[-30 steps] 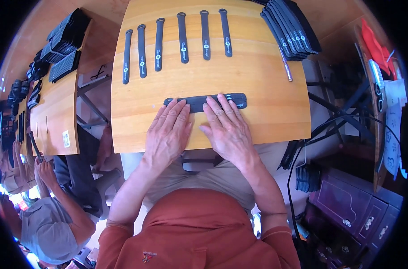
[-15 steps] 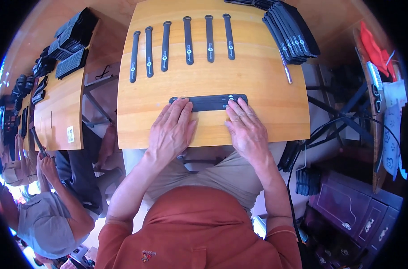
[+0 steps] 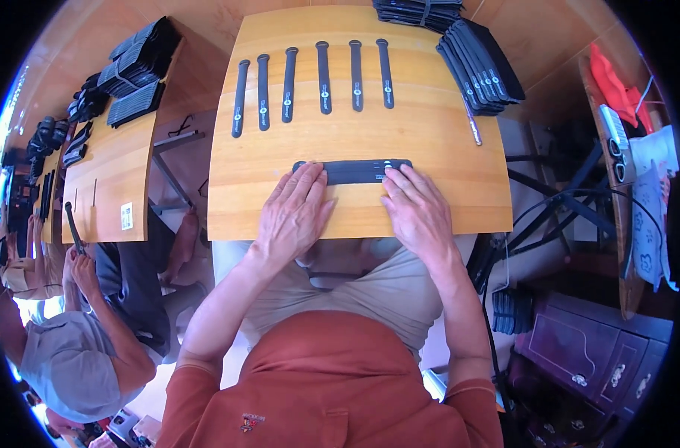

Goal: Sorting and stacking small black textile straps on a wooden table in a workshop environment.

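On the wooden table (image 3: 250,201) in front of me, a flat black fabric band (image 3: 351,173) with small light printing near its right end lies crosswise. My left hand (image 3: 293,213) rests on its left end, fingers stretched flat. At the other end my right hand (image 3: 420,213) lies the same way, fingertips on the band. Neither hand is wrapped around anything. Beyond them, several narrow black straps (image 3: 324,78) with rounded loop ends are laid out side by side, pointing away from me. The band's ends are partly covered by my fingers.
A stack of black straps (image 3: 480,71) stands at the table's far right, beside a pen (image 3: 474,127) and another black bundle (image 3: 422,13). On the left, a person (image 3: 78,358) works at another table (image 3: 108,201) with black piles. Scissors (image 3: 618,160) lie on a right-hand shelf.
The view has shifted slightly, so the table and straps sit a little differently in the picture. Both hands still lie flat on the band.
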A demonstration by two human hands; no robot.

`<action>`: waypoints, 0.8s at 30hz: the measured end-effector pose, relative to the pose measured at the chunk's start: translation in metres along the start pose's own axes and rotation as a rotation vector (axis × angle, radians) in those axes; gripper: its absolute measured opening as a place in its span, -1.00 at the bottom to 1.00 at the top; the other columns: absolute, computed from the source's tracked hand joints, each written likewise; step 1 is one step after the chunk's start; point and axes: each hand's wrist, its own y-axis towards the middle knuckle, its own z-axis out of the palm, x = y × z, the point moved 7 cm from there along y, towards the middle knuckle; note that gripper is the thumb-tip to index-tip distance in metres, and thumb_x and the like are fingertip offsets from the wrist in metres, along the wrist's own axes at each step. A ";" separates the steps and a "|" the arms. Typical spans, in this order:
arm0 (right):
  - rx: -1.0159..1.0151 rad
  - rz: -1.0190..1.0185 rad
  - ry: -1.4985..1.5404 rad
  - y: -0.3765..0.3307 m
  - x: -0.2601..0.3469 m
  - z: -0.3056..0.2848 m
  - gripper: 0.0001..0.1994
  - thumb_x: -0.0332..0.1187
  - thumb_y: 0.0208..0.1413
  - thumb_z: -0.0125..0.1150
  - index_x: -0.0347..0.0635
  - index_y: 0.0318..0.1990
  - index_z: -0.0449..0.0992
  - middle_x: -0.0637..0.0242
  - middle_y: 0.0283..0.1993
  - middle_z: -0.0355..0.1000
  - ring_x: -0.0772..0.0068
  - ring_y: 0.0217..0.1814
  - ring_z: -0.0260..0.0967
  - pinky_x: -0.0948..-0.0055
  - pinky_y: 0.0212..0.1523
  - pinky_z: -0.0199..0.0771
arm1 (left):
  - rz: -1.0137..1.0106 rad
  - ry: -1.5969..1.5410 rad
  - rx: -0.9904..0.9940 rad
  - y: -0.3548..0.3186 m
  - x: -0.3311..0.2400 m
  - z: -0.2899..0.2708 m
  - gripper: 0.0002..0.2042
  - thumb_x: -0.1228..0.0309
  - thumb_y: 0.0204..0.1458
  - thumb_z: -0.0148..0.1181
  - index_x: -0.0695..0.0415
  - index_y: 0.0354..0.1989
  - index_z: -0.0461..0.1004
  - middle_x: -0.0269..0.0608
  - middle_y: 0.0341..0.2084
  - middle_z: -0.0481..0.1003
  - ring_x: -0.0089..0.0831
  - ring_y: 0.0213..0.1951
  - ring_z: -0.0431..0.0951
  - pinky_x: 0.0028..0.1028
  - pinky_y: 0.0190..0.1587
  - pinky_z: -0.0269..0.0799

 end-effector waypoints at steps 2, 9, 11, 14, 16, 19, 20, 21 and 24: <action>0.038 0.013 -0.078 0.007 0.009 -0.001 -0.68 -0.27 0.24 0.26 -0.30 0.02 0.66 0.15 0.22 0.56 0.09 0.36 0.41 0.09 0.47 0.24 | -0.021 0.053 0.060 -0.002 0.002 0.006 -0.55 0.22 0.26 0.19 0.30 0.19 0.47 0.01 0.28 0.43 -0.13 0.36 0.40 -0.09 0.40 0.29; 0.083 0.030 -0.073 0.015 0.024 0.021 -0.52 -0.14 0.28 0.25 -0.29 0.23 0.55 0.16 0.39 0.42 0.02 0.50 0.28 0.02 0.51 0.19 | 0.000 0.075 0.129 -0.003 0.001 0.009 -0.47 0.12 0.28 0.17 0.30 0.26 0.43 0.02 0.40 0.32 -0.13 0.45 0.28 -0.05 0.44 0.19; 0.104 0.039 -0.047 0.013 0.020 0.024 -0.49 -0.12 0.29 0.24 -0.28 0.26 0.52 0.17 0.42 0.40 0.03 0.53 0.22 0.02 0.52 0.17 | -0.006 0.058 0.138 -0.007 0.003 0.007 -0.40 0.04 0.29 0.14 0.27 0.32 0.39 -0.01 0.44 0.28 -0.16 0.49 0.23 -0.05 0.49 0.08; 0.123 0.037 -0.011 0.010 0.016 0.027 -0.47 -0.08 0.31 0.20 -0.27 0.28 0.52 0.17 0.44 0.38 0.05 0.57 0.16 0.02 0.53 0.14 | -0.015 0.067 0.211 -0.015 0.014 0.003 -0.34 -0.03 0.30 0.11 0.23 0.39 0.34 -0.07 0.47 0.25 -0.20 0.52 0.17 -0.05 0.53 -0.03; 0.122 0.024 0.008 0.010 0.015 0.029 -0.48 -0.06 0.32 0.18 -0.26 0.26 0.53 0.16 0.43 0.38 0.05 0.58 0.15 0.01 0.53 0.12 | -0.025 0.072 0.236 -0.018 0.020 0.001 -0.33 -0.05 0.30 0.10 0.21 0.41 0.32 -0.10 0.48 0.25 -0.21 0.52 0.16 -0.04 0.53 -0.05; 0.142 0.041 -0.004 0.010 0.013 0.028 -0.47 -0.04 0.32 0.19 -0.25 0.27 0.53 0.17 0.44 0.38 0.08 0.59 0.14 0.01 0.53 0.12 | -0.038 0.083 0.272 -0.021 0.029 -0.004 -0.31 -0.06 0.30 0.09 0.20 0.44 0.30 -0.13 0.48 0.24 -0.23 0.53 0.16 -0.04 0.54 -0.06; 0.142 0.044 0.000 0.010 0.014 0.027 -0.47 -0.04 0.31 0.19 -0.24 0.27 0.54 0.18 0.43 0.39 0.09 0.59 0.14 0.02 0.53 0.12 | -0.040 0.092 0.285 -0.023 0.032 -0.005 -0.31 -0.06 0.30 0.10 0.20 0.44 0.29 -0.13 0.48 0.25 -0.23 0.52 0.17 -0.05 0.54 -0.06; 0.141 0.046 0.003 0.011 0.014 0.026 -0.47 -0.04 0.31 0.20 -0.24 0.27 0.54 0.18 0.43 0.39 0.10 0.58 0.14 0.03 0.53 0.13 | -0.045 0.091 0.291 -0.025 0.035 -0.005 -0.31 -0.06 0.30 0.10 0.20 0.44 0.29 -0.13 0.48 0.25 -0.23 0.52 0.17 -0.05 0.54 -0.06; 0.135 0.038 -0.010 0.014 0.015 0.022 -0.48 -0.06 0.29 0.23 -0.23 0.26 0.55 0.20 0.41 0.41 0.12 0.56 0.17 0.06 0.51 0.16 | -0.046 0.067 0.260 -0.027 0.039 -0.007 -0.32 -0.05 0.29 0.12 0.20 0.42 0.32 -0.12 0.47 0.27 -0.24 0.51 0.19 -0.08 0.54 -0.05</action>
